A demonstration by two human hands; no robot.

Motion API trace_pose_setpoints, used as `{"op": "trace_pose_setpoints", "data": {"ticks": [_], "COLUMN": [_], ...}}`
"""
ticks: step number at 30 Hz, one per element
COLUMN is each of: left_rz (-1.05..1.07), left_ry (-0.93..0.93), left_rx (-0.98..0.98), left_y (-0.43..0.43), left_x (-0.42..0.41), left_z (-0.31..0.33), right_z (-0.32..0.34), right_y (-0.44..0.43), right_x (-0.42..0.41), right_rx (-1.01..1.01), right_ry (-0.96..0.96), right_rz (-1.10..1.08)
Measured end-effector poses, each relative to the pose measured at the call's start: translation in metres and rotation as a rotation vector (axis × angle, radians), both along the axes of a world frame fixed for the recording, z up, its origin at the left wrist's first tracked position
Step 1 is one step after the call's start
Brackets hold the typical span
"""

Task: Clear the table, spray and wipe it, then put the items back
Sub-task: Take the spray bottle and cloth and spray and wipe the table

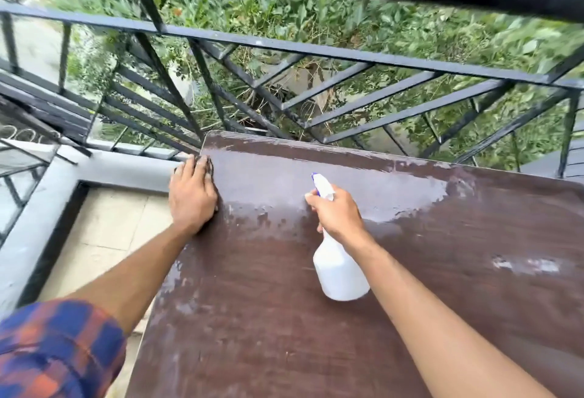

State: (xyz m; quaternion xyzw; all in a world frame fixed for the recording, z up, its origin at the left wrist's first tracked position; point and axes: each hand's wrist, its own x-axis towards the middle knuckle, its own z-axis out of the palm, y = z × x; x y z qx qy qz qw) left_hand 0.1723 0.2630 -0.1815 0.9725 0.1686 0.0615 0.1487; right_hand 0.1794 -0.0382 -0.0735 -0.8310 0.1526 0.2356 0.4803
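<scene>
A dark brown wooden table fills the lower right of the head view, with a wet, shiny band across its far half. My left hand lies flat at the table's far left corner, pressing down on a dark cloth that shows only past the fingertips. My right hand holds a white spray bottle by the neck above the middle of the table. Its white and blue nozzle points toward the far edge.
A black metal balcony railing runs right behind the table's far edge, with green bushes below it. A grey concrete ledge and pale floor tiles lie to the table's left. A checked sleeve is at lower left.
</scene>
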Motion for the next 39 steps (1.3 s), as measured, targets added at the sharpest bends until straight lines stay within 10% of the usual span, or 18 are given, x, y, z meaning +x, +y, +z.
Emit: {"op": "trace_pose_setpoints", "data": {"ticks": [9, 24, 33, 39], "left_rz": [0.018, -0.955, -1.144, -0.872], "left_ry": [0.039, 0.243, 0.11, -0.036], "left_rx": [0.059, 0.063, 0.004, -0.069], "left_y": [-0.077, -0.344, -0.314, -0.223], "left_x": [-0.031, -0.019, -0.057, -0.095], "left_z": [0.008, 0.014, 0.011, 0.004], "right_z": [0.01, 0.016, 0.015, 0.015], "right_y": [-0.027, -0.14, -0.14, -0.086], "right_x": [-0.03, -0.076, -0.118, -0.135], "right_rx": [-0.048, 0.002, 0.041, 0.087], "right_ry": [-0.005, 0.024, 0.068, 0.11], "right_rz": [-0.054, -0.39, -0.45, -0.346]}}
